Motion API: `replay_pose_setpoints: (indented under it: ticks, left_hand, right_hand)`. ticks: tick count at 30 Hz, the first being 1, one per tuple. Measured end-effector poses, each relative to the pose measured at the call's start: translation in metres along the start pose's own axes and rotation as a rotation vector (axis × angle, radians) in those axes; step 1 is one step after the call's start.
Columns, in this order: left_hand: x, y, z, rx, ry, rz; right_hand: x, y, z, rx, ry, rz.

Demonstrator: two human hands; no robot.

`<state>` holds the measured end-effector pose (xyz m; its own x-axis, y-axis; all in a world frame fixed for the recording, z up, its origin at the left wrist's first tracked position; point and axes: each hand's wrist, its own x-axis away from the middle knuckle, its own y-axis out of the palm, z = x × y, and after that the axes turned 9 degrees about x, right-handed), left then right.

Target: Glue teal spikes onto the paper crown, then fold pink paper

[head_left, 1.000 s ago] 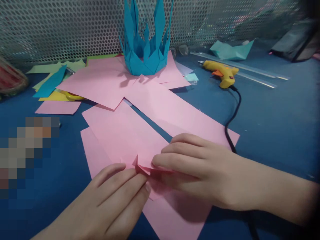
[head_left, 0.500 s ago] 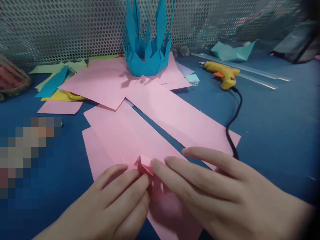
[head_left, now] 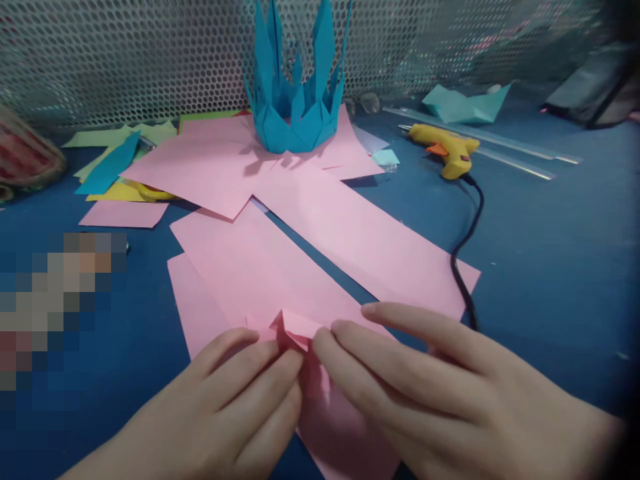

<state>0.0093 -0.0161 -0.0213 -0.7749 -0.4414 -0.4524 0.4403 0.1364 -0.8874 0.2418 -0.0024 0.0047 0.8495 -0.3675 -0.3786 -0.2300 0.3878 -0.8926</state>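
Between both hands is a small folded piece of pink paper (head_left: 299, 328), its creased edge standing up above the fingers. My left hand (head_left: 240, 393) is closed on its left side, fingertips pressed together. My right hand (head_left: 425, 380) pinches the right side, with its index finger stretched out apart from the others. Both thumbs and the lower part of the fold are mostly hidden. Under the hands lie flat pink paper sheets (head_left: 250, 267). Farther back a blue folded-paper crown (head_left: 297, 130) with tall points stands on more pink paper.
A yellow hot glue gun (head_left: 445, 147) with a black cord (head_left: 463, 247) lies at right, beside clear strips (head_left: 520, 163) and a light teal folded paper (head_left: 467, 105). Coloured paper scraps (head_left: 110, 170) lie at left. A perforated metal panel (head_left: 150, 60) stands behind. A blurred-out patch covers the left edge.
My right fingertips have shifted slightly right along the folded pink paper, and more of its upper flap shows. My left hand keeps nearly the same place.
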Motion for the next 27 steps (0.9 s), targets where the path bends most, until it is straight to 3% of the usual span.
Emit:
replay_pose_setpoints:
  ticks: [5, 12, 15, 20, 23, 27]
  left_hand:
    - [-0.004, -0.004, 0.001, 0.007, -0.019, -0.031]
    - [0.004, 0.0, 0.001, 0.049, -0.015, -0.055]
    - [0.009, 0.002, 0.001, 0.096, -0.07, -0.07]
    - [0.009, 0.004, 0.006, 0.112, -0.226, 0.005]
    - [0.007, 0.003, 0.01, 0.105, -0.247, 0.0]
    - [0.006, 0.001, 0.015, 0.17, -0.241, -0.049]
  right_hand:
    - [0.0, 0.002, -0.007, 0.035, 0.044, 0.007]
    - [0.004, 0.002, -0.024, 0.091, 0.279, -0.024]
    - [0.003, 0.002, -0.019, 0.073, 0.278, 0.012]
    - [-0.003, 0.002, -0.001, 0.055, 0.213, 0.045]
    - [-0.005, 0.003, 0.008, 0.07, 0.219, 0.103]
    - [-0.008, 0.003, 0.016, 0.098, 0.175, 0.085]
